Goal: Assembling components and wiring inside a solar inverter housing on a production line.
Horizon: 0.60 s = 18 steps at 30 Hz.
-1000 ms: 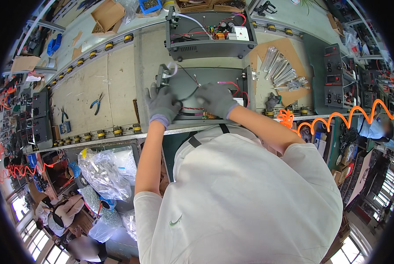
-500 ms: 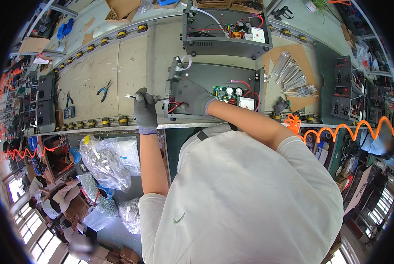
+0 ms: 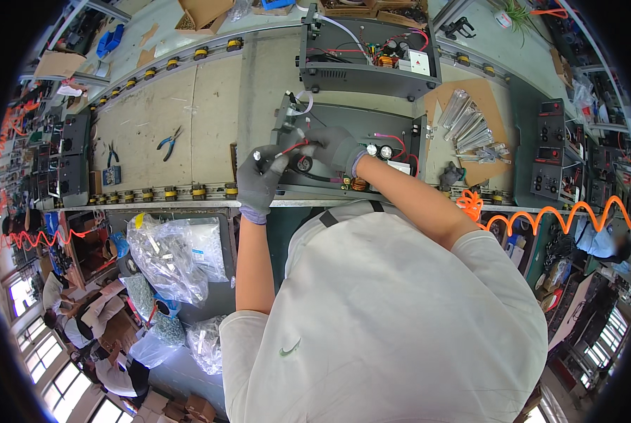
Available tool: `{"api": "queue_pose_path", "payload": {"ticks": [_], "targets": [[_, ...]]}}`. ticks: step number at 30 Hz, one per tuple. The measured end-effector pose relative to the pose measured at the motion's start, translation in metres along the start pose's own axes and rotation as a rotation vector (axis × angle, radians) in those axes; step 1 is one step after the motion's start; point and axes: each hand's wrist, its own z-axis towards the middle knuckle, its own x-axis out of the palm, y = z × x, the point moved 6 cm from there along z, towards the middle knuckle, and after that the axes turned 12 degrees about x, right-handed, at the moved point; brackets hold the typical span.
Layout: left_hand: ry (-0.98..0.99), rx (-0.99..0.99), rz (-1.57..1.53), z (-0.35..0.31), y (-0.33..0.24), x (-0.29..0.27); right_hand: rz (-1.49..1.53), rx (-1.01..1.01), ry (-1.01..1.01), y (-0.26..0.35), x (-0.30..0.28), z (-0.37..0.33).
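Observation:
A dark grey metal equipment case (image 3: 357,121) lies open in front of me, with capacitors (image 3: 385,151), a copper-wound coil (image 3: 358,184) and red wiring inside. At its left end my left hand (image 3: 260,182), gloved in grey, is closed on a cable whose white connector (image 3: 257,155) sticks up by the thumb. A red wire (image 3: 291,147) runs from there to my right hand (image 3: 333,148), also gloved, whose fingertips pinch it above the case. Beneath the hands show a round black part (image 3: 304,163) and a black cable. My right forearm crosses the case's near edge.
A second open case (image 3: 365,76) stands behind. On the left lie blue-handled pliers (image 3: 167,144) and smaller pliers (image 3: 112,154) by a small box. Clear plastic-like strips (image 3: 467,121) lie on cardboard at right. A coiled orange hose (image 3: 541,213) hangs at the near right.
My left hand has moved right, up to the case's end. My right hand has lifted from inside the case and now pinches the red wire; the round black part has come into sight.

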Motion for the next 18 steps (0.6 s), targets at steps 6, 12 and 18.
{"api": "queue_pose_path", "payload": {"ticks": [6,12,18], "targets": [[-0.299,-0.126,0.057,-0.008,0.024,-0.013,-0.352,0.351,-0.230,-0.041,-0.048,0.005],[-0.374,-0.207,0.133,-0.009,0.016,-0.013,-0.674,0.324,-0.684,-0.017,-0.084,-0.019],[-0.244,-0.139,0.154,-0.001,0.013,0.000,-0.452,-0.417,-0.484,0.074,-0.039,-0.044]]}}
